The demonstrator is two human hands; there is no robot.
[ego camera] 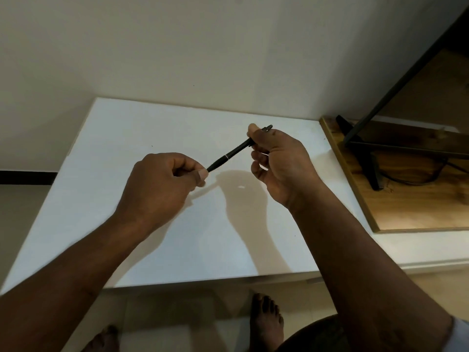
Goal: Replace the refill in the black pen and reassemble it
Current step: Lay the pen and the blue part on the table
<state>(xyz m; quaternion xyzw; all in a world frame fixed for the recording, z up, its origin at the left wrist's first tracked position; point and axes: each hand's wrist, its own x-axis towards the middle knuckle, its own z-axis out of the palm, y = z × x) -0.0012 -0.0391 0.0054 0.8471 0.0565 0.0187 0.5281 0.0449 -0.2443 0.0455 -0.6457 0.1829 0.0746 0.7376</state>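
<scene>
Bare forearms reach up from bottom edge, feet on floor below. Left hand [162, 184] pinches lower tip end of black pen [229, 154] between thumb and fingers. Right hand [279, 161] clamped on upper clip end. Pen held tilted in air above white table [127, 138], thin silver ring at mid-barrel. Wooden board [406, 199] at right.
</scene>
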